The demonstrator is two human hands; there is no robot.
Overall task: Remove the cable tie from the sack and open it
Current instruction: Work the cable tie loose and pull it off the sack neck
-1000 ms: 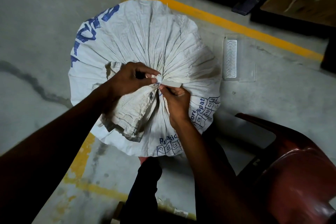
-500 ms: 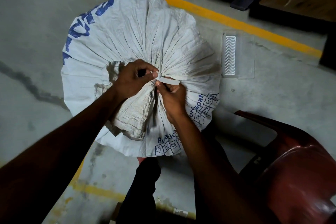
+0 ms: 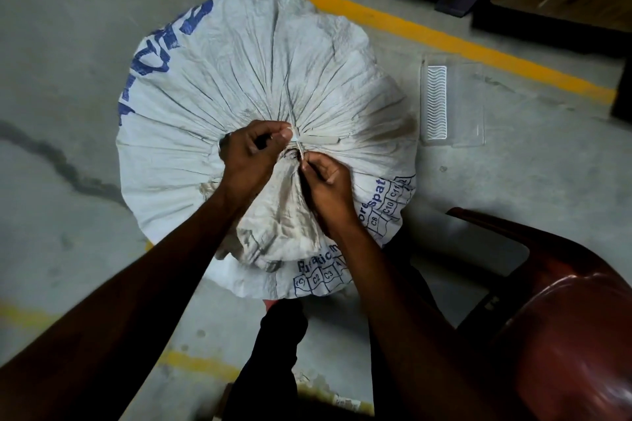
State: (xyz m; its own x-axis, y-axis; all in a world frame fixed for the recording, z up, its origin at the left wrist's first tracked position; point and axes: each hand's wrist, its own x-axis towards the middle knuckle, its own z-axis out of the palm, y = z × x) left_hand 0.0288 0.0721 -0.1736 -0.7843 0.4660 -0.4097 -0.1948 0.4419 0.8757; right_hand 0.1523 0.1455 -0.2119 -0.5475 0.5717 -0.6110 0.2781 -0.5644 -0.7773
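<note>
A full white woven sack (image 3: pixel 260 79) with blue print stands on the concrete floor, its mouth gathered into a tight neck near the middle. A white cable tie (image 3: pixel 319 139) circles that neck, and its loose tail lies out to the right. My left hand (image 3: pixel 254 155) pinches the tie's head at the neck between thumb and forefinger. My right hand (image 3: pixel 326 178) is closed just below, its fingertips pinched on the tie at the gathered neck. The loose fabric above the neck flops toward me under both hands.
A clear plastic tray (image 3: pixel 451 102) with a ribbed white insert lies on the floor right of the sack. A dark red plastic chair (image 3: pixel 564 311) fills the lower right. A yellow floor line (image 3: pixel 427 34) runs behind the sack, with wooden crates beyond.
The camera has shifted, so the sack sits more central. My right hand has moved from under the tie's tail up to the neck, fingertips now pinching there. The left hand keeps its grip.
</note>
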